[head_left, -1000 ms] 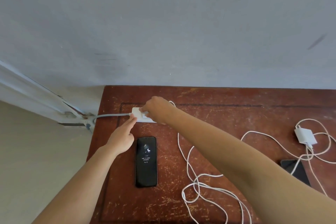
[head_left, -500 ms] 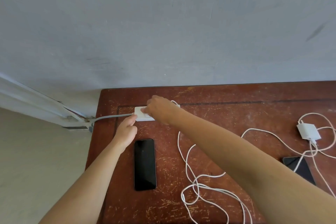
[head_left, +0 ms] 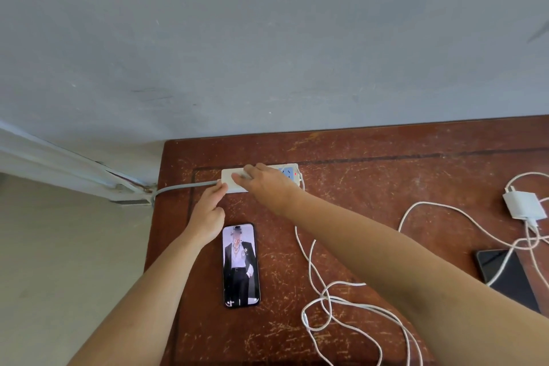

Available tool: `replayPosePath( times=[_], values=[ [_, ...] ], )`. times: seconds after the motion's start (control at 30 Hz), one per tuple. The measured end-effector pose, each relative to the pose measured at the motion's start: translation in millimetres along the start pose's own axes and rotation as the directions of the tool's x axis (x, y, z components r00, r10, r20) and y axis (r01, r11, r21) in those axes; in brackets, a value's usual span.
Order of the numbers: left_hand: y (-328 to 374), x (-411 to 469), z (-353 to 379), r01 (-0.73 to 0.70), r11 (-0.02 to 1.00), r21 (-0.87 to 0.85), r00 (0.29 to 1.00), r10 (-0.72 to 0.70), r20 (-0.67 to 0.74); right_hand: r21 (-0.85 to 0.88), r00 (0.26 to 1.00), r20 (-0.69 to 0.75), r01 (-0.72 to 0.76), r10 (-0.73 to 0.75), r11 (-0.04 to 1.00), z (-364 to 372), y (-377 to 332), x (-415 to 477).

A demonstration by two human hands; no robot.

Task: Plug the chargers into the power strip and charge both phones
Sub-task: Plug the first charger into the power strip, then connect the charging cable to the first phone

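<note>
1. From my remote seat I saw no true container on the worn red-brown table (head_left: pixel 371 187); the nearest to one was the white power strip (head_left: pixel 230 180), lying near the far edge with a red light lit at its right end. One blue socket face showed just right of the hand; what sat in the other sockets was hidden.
2. The right hand (head_left: pixel 264 184) lay over the middle of the strip, its fingers curled down together onto a white piece there. I think that was a charger plug, though the hand covered most of it.
3. The left hand (head_left: pixel 208 214) braced the strip's left end, where the grey cord (head_left: pixel 184 187) ran off the table edge; its thumb and forefinger touched that corner and the other fingers were folded in.
4. The near phone (head_left: pixel 240 266) lay flat just beside the left wrist, screen up.
5. A loose white cable (head_left: pixel 318 291) ran from the strip's right end down the table into loops near the front edge.
6. The second charger (head_left: pixel 524 205) lay unplugged at the far right, well apart from the strip, its cable (head_left: pixel 430 211) crossing the second phone (head_left: pixel 505 276), whose screen was dark.
7. Against half a second before, the near phone's screen had gone from black to a lit wallpaper picture. The right hand had also slid leftward, uncovering the strip's right end, and my view had come slightly closer.
</note>
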State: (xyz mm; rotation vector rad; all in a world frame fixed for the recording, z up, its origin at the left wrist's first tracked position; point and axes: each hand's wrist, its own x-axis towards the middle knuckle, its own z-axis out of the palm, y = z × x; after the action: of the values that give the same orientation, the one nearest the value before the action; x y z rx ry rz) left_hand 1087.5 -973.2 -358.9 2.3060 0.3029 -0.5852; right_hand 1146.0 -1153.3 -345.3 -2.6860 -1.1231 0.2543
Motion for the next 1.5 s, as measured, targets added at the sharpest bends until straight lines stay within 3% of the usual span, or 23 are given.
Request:
replayPosePath(
  times=[0.07, 0.17, 0.4, 0.5, 0.6, 0.77, 0.87, 0.97, 1.07, 1.13, 1.23, 1.3, 1.4, 1.5],
  values=[
    [2, 1, -2, -0.003, 1.0, 0.011, 1.0, 0.003, -0.002, -0.008, 0.999, -0.046, -0.026, 0.026, 1.0, 1, -4, -4],
    [0, 1, -4, -0.006, 1.0, 0.019, 1.0, 0.005, 0.018, 0.012, 0.998, 0.022, -0.065, 0.065, 0.998, 11, -7, -17],
    [-4, -3, -11, 0.013, 1.0, -0.021, 0.992, -0.01, 0.122, -0.035, 0.989, 0.001, -0.147, 0.148, 0.988, 18, -14, -22],
    [1, -15, -3, -0.023, 0.999, 0.045, 1.0, 0.023, 0.0, -0.086, 0.988, -0.092, -0.132, 0.124, 0.988, -2, -11, -32],
    [-1, -41, 21, -0.019, 0.994, 0.108, 0.986, 0.037, -0.162, 0.062, 0.933, -0.225, -0.275, 0.282, 0.96, -18, -10, -66],
    [-5, -94, 70, -0.088, 0.967, 0.239, 0.945, 0.158, -0.288, 0.254, 0.803, -0.192, -0.515, 0.564, 0.819, 2, -14, -150],
    [1, -122, 100, -0.198, 0.939, 0.28, 0.927, 0.272, -0.258, 0.291, 0.753, -0.197, -0.567, 0.628, 0.771, 27, -19, -201],
    [11, -149, 131, -0.232, 0.935, 0.268, 0.939, 0.287, -0.188, 0.311, 0.725, -0.174, -0.602, 0.667, 0.735, 46, -29, -249],
    [22, -175, 163, -0.156, 0.959, 0.235, 0.968, 0.196, -0.156, 0.365, 0.657, -0.221, -0.63, 0.72, 0.686, 60, -37, -295],
    [30, -191, 183, -0.038, 0.977, 0.211, 0.988, 0.069, -0.141, 0.375, 0.572, -0.208, -0.703, 0.794, 0.605, 66, -42, -323],
    [43, -211, 212, 0.108, 0.976, 0.19, 0.988, -0.084, -0.131, 0.321, 0.437, -0.104, -0.835, 0.893, 0.446, 73, -46, -356],
    [50, -220, 224, 0.171, 0.975, 0.14, 0.976, -0.148, -0.162, 0.285, 0.395, -0.001, -0.88, 0.919, 0.379, 73, -44, -373],
    [52, -223, 232, 0.232, 0.973, 0.01, 0.948, -0.224, -0.228, 0.313, 0.414, 0.209, -0.886, 0.886, 0.341, 66, -39, -385],
    [51, -224, 231, 0.279, 0.952, -0.129, 0.917, -0.304, -0.259, 0.466, 0.501, 0.309, -0.82, 0.808, 0.331, 57, -36, -384]
  ],
)
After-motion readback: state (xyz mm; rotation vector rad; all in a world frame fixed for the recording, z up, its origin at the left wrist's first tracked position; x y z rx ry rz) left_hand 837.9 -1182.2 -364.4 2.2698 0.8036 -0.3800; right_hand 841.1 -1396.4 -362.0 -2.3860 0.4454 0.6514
